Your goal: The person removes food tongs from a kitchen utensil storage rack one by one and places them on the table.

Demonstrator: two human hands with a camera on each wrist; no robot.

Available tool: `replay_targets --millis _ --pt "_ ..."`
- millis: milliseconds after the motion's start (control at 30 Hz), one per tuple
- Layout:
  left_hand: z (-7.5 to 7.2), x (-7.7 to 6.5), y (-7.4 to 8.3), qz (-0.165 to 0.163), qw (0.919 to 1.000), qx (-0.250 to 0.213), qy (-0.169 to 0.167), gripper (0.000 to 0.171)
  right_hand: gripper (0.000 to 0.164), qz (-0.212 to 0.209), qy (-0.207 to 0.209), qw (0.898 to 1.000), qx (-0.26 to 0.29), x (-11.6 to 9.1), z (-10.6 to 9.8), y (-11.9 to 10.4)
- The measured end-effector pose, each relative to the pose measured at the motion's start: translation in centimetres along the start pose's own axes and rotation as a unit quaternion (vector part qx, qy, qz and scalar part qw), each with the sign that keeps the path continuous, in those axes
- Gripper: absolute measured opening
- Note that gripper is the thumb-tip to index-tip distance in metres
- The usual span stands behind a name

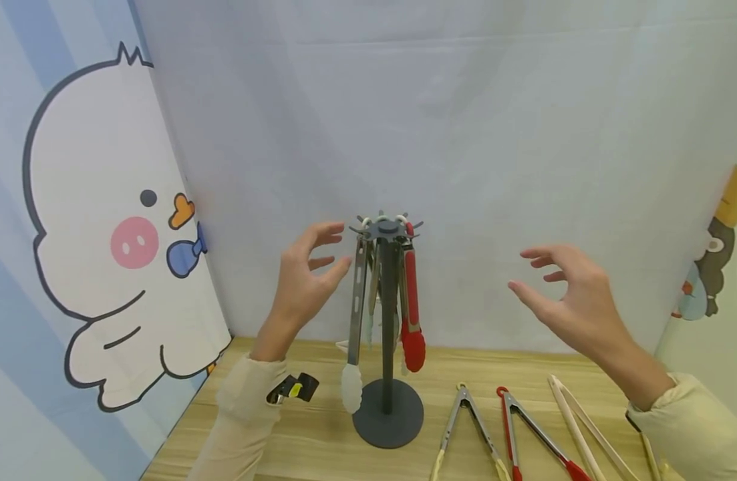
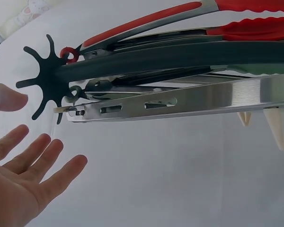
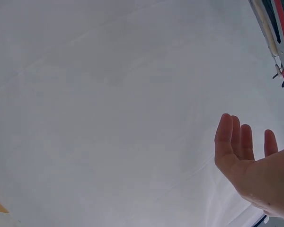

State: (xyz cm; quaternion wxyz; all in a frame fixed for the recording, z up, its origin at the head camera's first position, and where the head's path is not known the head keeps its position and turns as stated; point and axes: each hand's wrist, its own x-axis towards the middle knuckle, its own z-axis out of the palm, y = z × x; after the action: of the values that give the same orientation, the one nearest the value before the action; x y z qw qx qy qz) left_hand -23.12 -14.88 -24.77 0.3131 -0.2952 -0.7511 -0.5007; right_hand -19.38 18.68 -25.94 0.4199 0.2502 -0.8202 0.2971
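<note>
A dark grey rack (image 1: 389, 321) with a round base and a hooked top stands upright, and several tongs hang from it by their rings. Steel tongs with white tips (image 1: 356, 300) hang on its left side, red-tipped tongs (image 1: 413, 300) on its right. My left hand (image 1: 305, 280) is just left of the hooked top, fingers spread and apart from thumb, holding nothing. In the left wrist view its fingertips (image 2: 75, 163) lie close to the hooks. Off to the right, my right hand (image 1: 575, 300) is raised in the air with loosely bent fingers and nothing in them.
On the wooden table (image 1: 320, 441), right of the rack, lie tongs with pale yellow tips (image 1: 449, 431), red tongs (image 1: 536, 424) and pale wooden-looking tongs (image 1: 575, 427). A small black object with a yellow patch (image 1: 296, 387) shows beside my left sleeve. A white backdrop (image 1: 464, 133) hangs behind.
</note>
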Motion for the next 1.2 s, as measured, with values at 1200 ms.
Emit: replay_targets --millis 1200 --pt "-0.1 -0.9 -4.7 -0.068 0.9914 -0.074 -0.084 0.048 0.042 -0.076 -0.096 0.99 0.071 7.2 6.2 -4.8"
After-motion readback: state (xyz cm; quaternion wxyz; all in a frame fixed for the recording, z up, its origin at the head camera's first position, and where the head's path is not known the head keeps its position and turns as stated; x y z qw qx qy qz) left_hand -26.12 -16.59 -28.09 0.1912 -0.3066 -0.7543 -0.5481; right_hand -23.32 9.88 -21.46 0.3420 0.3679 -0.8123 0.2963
